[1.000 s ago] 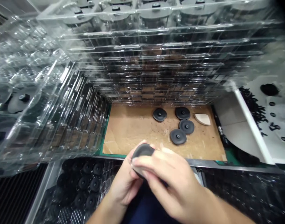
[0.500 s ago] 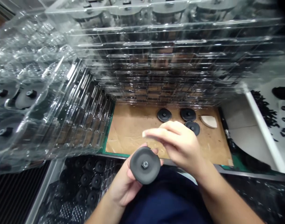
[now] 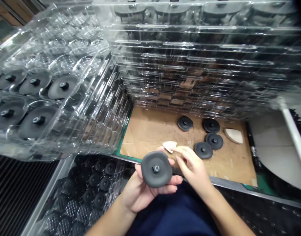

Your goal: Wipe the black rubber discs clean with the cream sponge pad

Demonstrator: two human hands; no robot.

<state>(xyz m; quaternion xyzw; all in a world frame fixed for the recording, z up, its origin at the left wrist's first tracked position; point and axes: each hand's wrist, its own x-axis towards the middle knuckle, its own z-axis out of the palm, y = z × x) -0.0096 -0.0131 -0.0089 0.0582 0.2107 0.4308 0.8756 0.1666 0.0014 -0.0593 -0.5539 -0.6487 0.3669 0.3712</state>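
Observation:
My left hand holds a black, rounded disc-like part, palm up beneath it; a hub with a metal nut stands at the disc's middle. Just to its right, my right hand has curved fingers, thumb and index apart. Its index fingertip meets the edge of a small pale wedge-shaped piece at the board's front; whether it grips the piece is unclear. Several similar black discs lie on the brown cardboard, two of them touching near the right hand.
Behind the cardboard rises a tall stack of clear plastic trays. Another stack on the left holds black discs. A second pale wedge lies at the right. Below left, a tray carries dark parts. A white-edged bin stands right.
My right hand has lowered and drawn back, uncovering the pale wedge and another black disc. My left hand keeps the disc, its fingers now spread further beneath it. The view has shifted left.

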